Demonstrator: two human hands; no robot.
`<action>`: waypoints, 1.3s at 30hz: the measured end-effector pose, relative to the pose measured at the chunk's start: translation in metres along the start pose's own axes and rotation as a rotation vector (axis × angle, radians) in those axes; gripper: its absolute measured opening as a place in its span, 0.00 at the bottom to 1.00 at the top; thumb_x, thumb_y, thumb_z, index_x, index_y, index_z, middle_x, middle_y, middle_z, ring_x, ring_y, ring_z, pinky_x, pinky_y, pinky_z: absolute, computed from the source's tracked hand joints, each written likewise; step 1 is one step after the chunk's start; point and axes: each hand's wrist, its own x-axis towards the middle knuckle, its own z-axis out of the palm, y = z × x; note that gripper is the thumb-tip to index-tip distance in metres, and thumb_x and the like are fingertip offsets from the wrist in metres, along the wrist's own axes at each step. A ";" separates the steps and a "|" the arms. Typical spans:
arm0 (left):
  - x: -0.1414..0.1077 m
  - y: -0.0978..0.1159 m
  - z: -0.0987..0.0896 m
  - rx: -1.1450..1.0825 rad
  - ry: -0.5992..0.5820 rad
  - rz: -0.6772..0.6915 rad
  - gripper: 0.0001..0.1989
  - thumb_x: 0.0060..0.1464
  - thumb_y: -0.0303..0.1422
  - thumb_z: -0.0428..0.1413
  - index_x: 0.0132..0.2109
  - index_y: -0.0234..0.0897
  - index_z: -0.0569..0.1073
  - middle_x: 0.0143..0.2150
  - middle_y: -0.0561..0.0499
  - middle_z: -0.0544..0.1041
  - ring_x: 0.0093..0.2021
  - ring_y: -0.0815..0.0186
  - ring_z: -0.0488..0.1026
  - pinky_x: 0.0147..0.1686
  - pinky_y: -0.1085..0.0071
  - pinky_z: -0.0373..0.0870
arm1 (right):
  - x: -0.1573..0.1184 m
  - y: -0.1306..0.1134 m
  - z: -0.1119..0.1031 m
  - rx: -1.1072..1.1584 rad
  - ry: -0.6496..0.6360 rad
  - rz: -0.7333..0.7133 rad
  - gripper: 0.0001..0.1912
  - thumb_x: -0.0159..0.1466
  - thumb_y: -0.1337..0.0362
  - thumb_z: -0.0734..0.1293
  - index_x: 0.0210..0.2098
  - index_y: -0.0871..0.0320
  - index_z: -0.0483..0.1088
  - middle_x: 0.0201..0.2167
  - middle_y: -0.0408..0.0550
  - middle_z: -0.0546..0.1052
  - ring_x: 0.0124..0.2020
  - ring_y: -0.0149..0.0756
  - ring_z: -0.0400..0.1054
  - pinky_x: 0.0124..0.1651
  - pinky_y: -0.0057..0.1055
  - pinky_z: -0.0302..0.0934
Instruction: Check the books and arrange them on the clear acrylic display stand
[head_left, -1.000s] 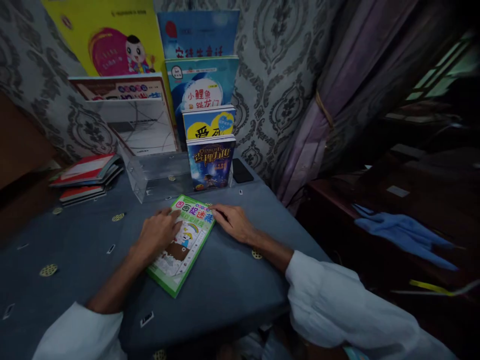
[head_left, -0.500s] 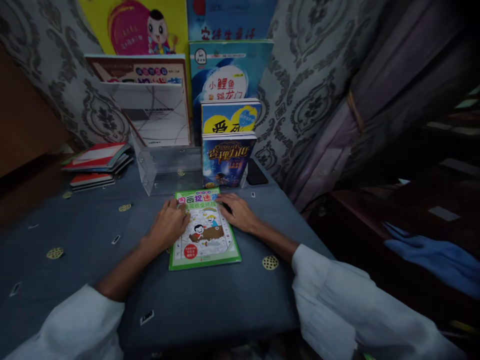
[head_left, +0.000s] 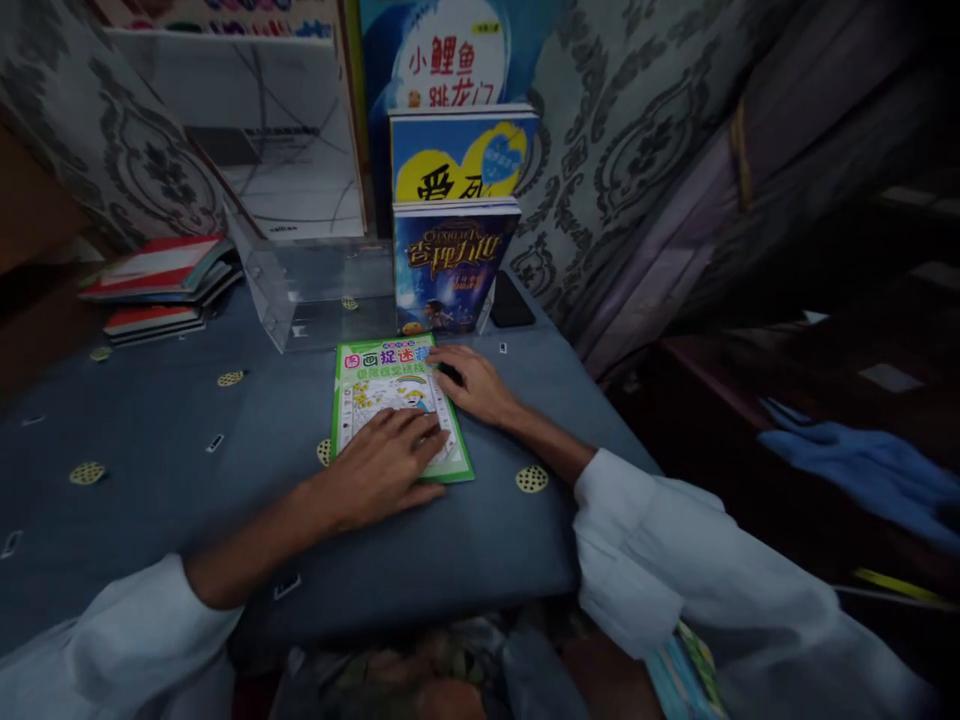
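A picture book with a green border (head_left: 349, 400) lies face up on the cloth-covered table, its cover turned toward me. My left hand (head_left: 390, 460) rests flat across the lower half of the cover, fingers stretched out, hiding much of the drawing. At the book's right edge, near the upper corner, my right hand (head_left: 476, 385) touches the cover with its fingertips. Its fingers are extended and slightly bent, and its thumb is partly in shadow. Neither hand lifts the book.
Behind the book, a clear acrylic stand (head_left: 322, 275) holds upright books, among them a dark blue one (head_left: 450, 270). A black phone (head_left: 511, 300) lies right of it. Stacked books (head_left: 157, 280) sit at the left. A blue cloth (head_left: 862, 470) hangs beyond the table's right edge.
My left hand has moved from the book's upper left edge down onto the lower cover and flattened out. My right hand stays by the right edge. The view has tilted downward.
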 end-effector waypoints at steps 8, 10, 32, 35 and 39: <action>0.000 -0.003 0.003 -0.017 0.127 0.044 0.18 0.70 0.37 0.46 0.56 0.34 0.75 0.56 0.42 0.79 0.60 0.55 0.73 0.58 0.56 0.69 | -0.011 -0.013 -0.003 0.015 -0.009 -0.026 0.17 0.68 0.60 0.63 0.52 0.60 0.75 0.56 0.59 0.77 0.61 0.46 0.68 0.63 0.49 0.61; 0.001 -0.003 0.001 -0.048 0.127 0.041 0.18 0.70 0.35 0.45 0.55 0.35 0.75 0.54 0.43 0.80 0.59 0.56 0.73 0.57 0.57 0.70 | -0.013 -0.016 -0.004 0.007 -0.027 -0.003 0.18 0.69 0.59 0.63 0.53 0.60 0.75 0.58 0.59 0.76 0.62 0.46 0.67 0.64 0.49 0.60; -0.005 -0.115 0.017 -0.007 0.099 -0.518 0.21 0.69 0.33 0.46 0.64 0.32 0.68 0.67 0.40 0.68 0.66 0.56 0.65 0.65 0.58 0.61 | 0.017 -0.002 0.015 -0.363 -0.086 0.077 0.25 0.71 0.58 0.55 0.61 0.61 0.68 0.64 0.60 0.70 0.66 0.51 0.62 0.64 0.55 0.57; -0.007 -0.115 0.018 0.002 0.111 -0.559 0.20 0.69 0.33 0.45 0.62 0.34 0.69 0.66 0.41 0.69 0.66 0.57 0.65 0.65 0.58 0.61 | 0.010 0.004 0.022 -0.416 -0.049 0.033 0.25 0.72 0.57 0.54 0.61 0.60 0.68 0.64 0.60 0.70 0.66 0.50 0.63 0.64 0.53 0.59; -0.006 -0.107 0.021 0.033 0.157 -0.629 0.18 0.69 0.34 0.46 0.61 0.35 0.70 0.64 0.39 0.70 0.64 0.53 0.66 0.62 0.53 0.64 | -0.010 -0.006 0.029 -0.481 -0.008 -0.001 0.25 0.73 0.57 0.53 0.62 0.60 0.67 0.65 0.60 0.69 0.65 0.50 0.65 0.63 0.52 0.60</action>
